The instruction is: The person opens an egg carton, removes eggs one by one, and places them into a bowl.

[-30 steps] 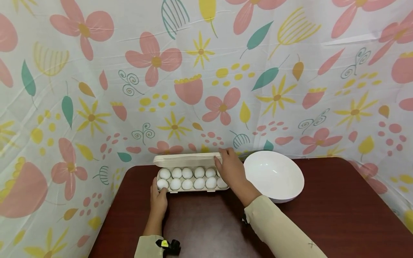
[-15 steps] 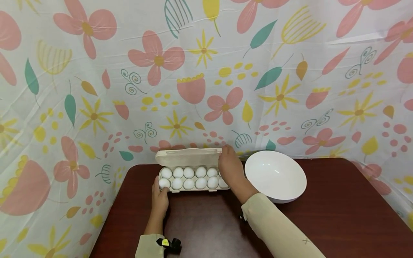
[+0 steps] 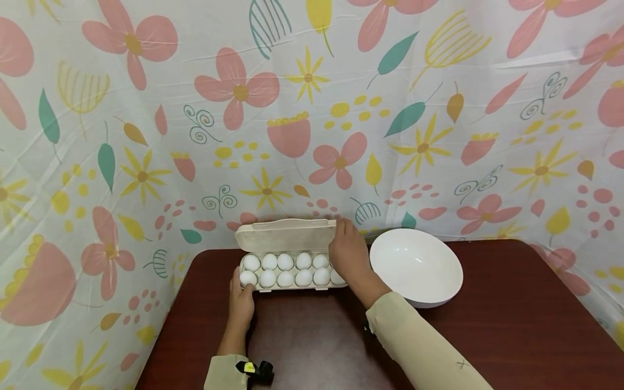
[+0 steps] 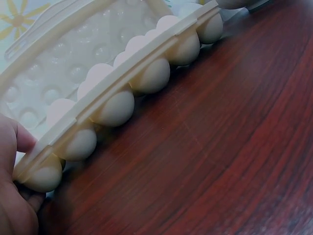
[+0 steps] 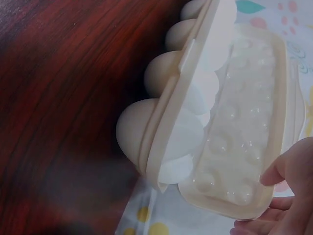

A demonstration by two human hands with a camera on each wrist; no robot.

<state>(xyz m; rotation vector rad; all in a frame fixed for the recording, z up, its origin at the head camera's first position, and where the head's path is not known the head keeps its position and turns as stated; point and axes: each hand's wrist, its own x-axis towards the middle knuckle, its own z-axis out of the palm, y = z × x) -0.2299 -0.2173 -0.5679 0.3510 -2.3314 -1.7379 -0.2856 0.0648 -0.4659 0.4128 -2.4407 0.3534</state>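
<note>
At the back of the counter (image 3: pixel 507 314): a cream egg carton (image 3: pixel 292 289), long side facing the person, lid (image 3: pixel 287 238) raised and tilted back.
Inside the carton: white eggs (image 3: pixel 285 279) in two rows, those at the right end partly hidden by an arm and hand.
Left hand (image 3: pixel 242 303): holding the carton's left end, thumb over the rim near the front corner egg.
Right hand (image 3: pixel 349 254): pinching the lid's right end, thumb on the inner face, fingers behind.
Lid's inner face: rows of shallow round dimples, shiny in both wrist views.
Right of the carton: a wide white bowl (image 3: pixel 416 265), near the right hand.
Counter surface: dark reddish brown, with a wood grain.
Sleeves (image 3: pixel 424 341): pale beige; a black device (image 3: pixel 255 372) sits at the left wrist.
Behind everything: a white cloth (image 3: pixel 312 116) printed with pink and yellow flowers and green leaves.
</note>
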